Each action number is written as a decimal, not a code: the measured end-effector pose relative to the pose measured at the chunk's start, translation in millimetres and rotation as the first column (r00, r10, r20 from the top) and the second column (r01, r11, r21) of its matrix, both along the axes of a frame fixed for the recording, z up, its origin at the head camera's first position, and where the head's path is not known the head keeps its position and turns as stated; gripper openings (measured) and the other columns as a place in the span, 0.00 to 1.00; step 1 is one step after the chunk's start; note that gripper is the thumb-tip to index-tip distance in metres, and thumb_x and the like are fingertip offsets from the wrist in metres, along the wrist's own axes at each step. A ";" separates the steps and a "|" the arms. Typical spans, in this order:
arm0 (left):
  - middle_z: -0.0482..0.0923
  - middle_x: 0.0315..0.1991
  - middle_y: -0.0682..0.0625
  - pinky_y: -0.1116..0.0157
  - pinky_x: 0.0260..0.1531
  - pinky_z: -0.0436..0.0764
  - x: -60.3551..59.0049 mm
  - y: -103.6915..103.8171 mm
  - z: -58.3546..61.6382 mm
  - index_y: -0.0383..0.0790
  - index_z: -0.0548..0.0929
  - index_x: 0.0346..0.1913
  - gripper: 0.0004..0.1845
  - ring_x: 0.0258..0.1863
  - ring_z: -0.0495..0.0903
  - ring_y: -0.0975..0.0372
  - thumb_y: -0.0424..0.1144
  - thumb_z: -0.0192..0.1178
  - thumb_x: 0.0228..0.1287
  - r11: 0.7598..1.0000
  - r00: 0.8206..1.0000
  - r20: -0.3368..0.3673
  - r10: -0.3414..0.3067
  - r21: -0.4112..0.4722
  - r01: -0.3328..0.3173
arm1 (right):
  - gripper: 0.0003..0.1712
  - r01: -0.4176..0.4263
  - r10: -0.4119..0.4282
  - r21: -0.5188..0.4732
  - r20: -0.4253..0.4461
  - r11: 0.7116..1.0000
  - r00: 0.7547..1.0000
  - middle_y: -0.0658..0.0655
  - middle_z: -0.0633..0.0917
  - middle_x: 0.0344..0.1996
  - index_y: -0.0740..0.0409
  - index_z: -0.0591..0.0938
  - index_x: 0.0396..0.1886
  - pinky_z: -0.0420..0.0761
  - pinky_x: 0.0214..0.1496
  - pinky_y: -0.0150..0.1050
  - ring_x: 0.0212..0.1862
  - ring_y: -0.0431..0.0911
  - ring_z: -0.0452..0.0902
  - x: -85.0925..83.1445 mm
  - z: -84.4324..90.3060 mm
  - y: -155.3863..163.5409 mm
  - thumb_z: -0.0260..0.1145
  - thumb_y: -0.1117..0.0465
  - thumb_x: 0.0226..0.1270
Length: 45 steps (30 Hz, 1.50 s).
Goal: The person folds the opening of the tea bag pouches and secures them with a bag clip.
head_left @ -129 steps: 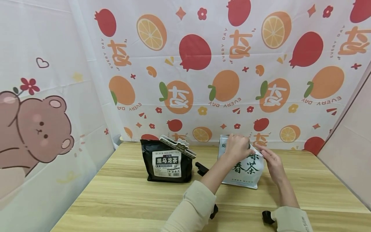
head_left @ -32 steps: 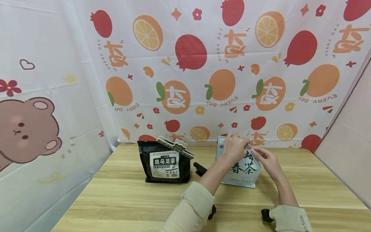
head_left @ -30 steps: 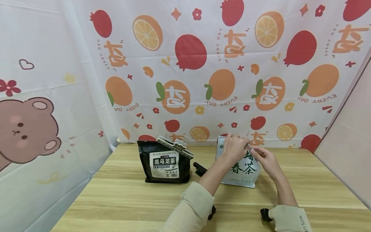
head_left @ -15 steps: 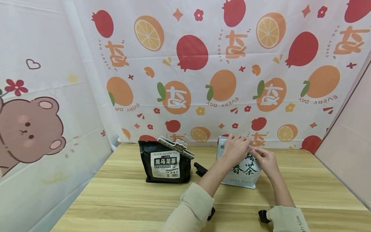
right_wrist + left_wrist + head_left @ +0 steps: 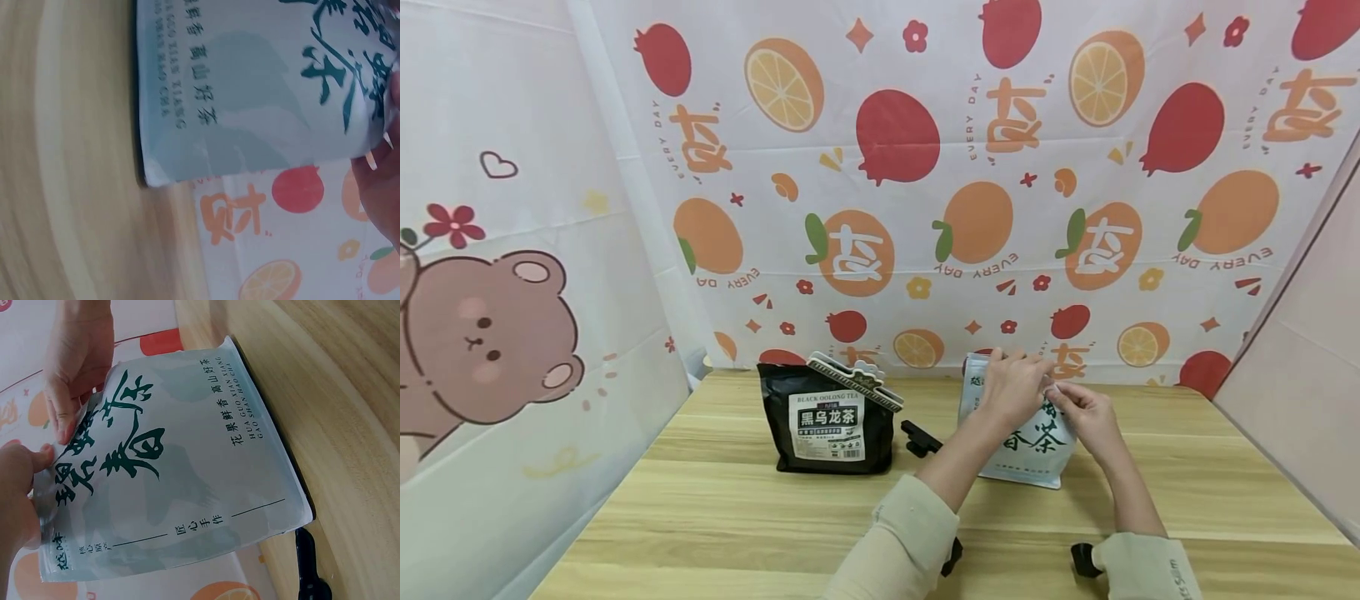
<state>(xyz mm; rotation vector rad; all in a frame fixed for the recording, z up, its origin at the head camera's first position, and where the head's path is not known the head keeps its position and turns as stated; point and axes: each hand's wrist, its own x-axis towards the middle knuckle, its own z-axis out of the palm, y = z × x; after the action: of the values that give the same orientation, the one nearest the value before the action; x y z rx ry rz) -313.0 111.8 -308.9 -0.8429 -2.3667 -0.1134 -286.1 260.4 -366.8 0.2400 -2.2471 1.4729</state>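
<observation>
A pale blue-white tea bag [image 5: 1030, 454] with green characters stands upright on the table. My left hand [image 5: 1017, 385] grips its top edge, fingers over the back and thumb at the front. Close beside it, my right hand [image 5: 1088, 417] pinches the top edge toward the right corner. In the left wrist view the top edge of the tea bag [image 5: 169, 456] is bent between the left hand [image 5: 19, 494] and the right hand [image 5: 81, 356]. The right wrist view shows the right hand [image 5: 381, 187] at the tea bag's [image 5: 250, 94] corner, fingers partly out of frame.
A black oolong tea bag [image 5: 829, 425] stands to the left, a patterned clip [image 5: 857, 382] slanting across its top. Between the bags lies a black clip-like object [image 5: 919, 437], partly behind the left forearm. A fruit-print curtain [image 5: 880, 250] hangs behind the table [image 5: 715, 508].
My right hand has moved left from the bag's right corner, closer to the left hand, bending the top edge. Over the last second both hands barely move.
</observation>
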 end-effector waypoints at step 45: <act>0.79 0.25 0.63 0.72 0.30 0.61 12.7 -3.5 5.0 0.55 0.85 0.40 0.12 0.27 0.74 0.69 0.54 0.60 0.58 0.999 0.996 0.084 -0.036 0.013 0.035 | 0.13 -0.325 0.351 -0.147 0.222 0.934 0.910 0.45 0.82 0.41 0.48 0.81 0.49 0.71 0.46 0.31 0.44 0.39 0.76 9.5 -25.8 42.4 0.59 0.62 0.66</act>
<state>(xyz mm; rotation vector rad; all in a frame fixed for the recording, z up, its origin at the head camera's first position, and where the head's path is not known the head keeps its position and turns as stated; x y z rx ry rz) -300.3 108.4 -304.0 -0.8910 -2.4272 -0.1798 -276.6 302.8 -392.6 0.4574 -2.3973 1.8904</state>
